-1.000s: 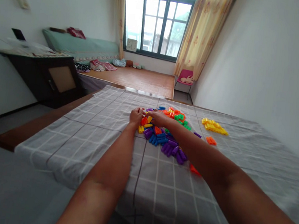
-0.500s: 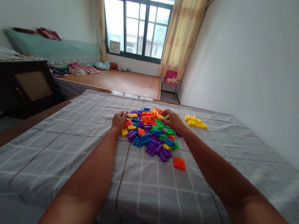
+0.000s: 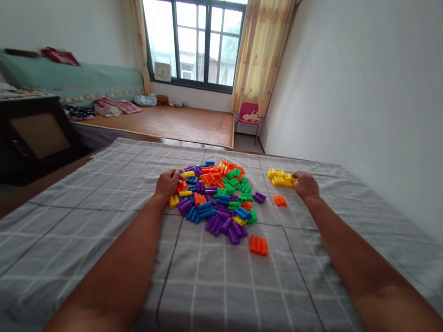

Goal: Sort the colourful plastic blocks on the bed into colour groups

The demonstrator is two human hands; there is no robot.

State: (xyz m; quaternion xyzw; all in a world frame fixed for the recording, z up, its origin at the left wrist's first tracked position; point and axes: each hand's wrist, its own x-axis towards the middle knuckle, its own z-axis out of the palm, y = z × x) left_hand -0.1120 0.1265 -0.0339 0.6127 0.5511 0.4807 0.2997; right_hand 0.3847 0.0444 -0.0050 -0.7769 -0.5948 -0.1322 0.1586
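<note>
A loose heap of plastic tube-shaped building blocks in purple, blue, green, orange and yellow lies on the grey checked cloth. My left hand rests at the heap's left edge with curled fingers, close to some orange blocks. What those fingers hold, if anything, is hidden. Away to the right, my right hand pinches a yellow block at the right end of a separate yellow group. Its fingertips are partly hidden.
Apart from the heap lie an orange block, a purple block and a larger orange block nearer me. A white wall runs along the right. Beyond the table are a low bed and a pink chair.
My right hand has moved from the heap rightward to the yellow group. A small orange block and a purple block, previously behind my arm, now show. My left hand stays at the heap's left edge.
</note>
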